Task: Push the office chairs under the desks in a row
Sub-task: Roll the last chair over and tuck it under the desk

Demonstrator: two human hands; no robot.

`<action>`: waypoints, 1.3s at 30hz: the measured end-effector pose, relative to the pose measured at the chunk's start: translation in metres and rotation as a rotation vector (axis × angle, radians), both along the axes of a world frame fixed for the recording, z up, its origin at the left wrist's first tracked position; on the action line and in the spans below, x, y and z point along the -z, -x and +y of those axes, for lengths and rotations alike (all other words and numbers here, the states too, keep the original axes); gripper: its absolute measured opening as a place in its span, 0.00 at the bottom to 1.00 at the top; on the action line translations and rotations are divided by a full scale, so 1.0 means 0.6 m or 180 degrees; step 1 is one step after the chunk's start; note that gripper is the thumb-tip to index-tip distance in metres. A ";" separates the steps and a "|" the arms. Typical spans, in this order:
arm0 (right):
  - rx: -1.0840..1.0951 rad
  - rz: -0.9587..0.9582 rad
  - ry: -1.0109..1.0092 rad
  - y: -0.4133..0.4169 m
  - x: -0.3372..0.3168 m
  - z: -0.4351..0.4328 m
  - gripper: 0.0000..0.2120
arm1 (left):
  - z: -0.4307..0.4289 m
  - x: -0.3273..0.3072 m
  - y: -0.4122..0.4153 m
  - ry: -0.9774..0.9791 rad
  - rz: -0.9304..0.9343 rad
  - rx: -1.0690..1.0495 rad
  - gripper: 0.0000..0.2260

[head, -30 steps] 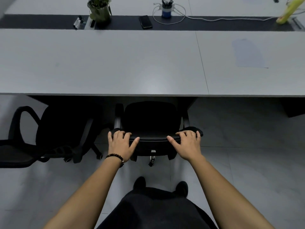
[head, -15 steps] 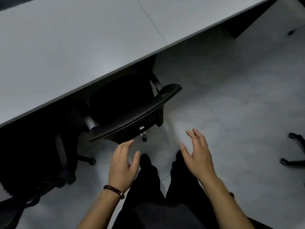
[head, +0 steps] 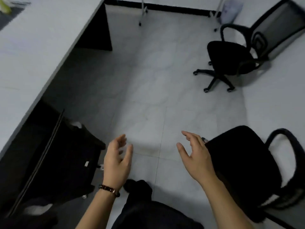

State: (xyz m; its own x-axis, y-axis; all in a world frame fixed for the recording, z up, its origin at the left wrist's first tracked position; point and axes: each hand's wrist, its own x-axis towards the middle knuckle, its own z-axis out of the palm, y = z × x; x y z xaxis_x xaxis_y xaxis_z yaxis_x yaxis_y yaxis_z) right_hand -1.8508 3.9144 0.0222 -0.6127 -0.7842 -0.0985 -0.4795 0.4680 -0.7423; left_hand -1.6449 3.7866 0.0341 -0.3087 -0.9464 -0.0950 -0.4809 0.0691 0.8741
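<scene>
Two bare forearms reach forward over a pale grey tiled floor (head: 148, 96). The left hand (head: 116, 162), a dark beaded bracelet (head: 109, 190) at its wrist, and the right hand (head: 197, 160) hover with fingers loosely spread, holding nothing. A black padded office chair (head: 244, 166) sits just right of the right hand. Left, a long light grey worktop (head: 33, 52) runs away. Farther off, a second black mesh-backed office chair (head: 234, 58) stands apart from it.

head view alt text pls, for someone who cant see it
Looking down, a person's left hand and right hand hang open and empty above a pale tiled floor. A black office chair stands just beside the right hand and another farther off, both out in the open, while a grey desk runs along the left.
</scene>
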 end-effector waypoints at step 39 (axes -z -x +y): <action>0.1946 0.0683 -0.0613 0.589 0.060 1.050 0.17 | 0.861 0.076 0.736 -0.0365 -0.0395 0.2812 0.18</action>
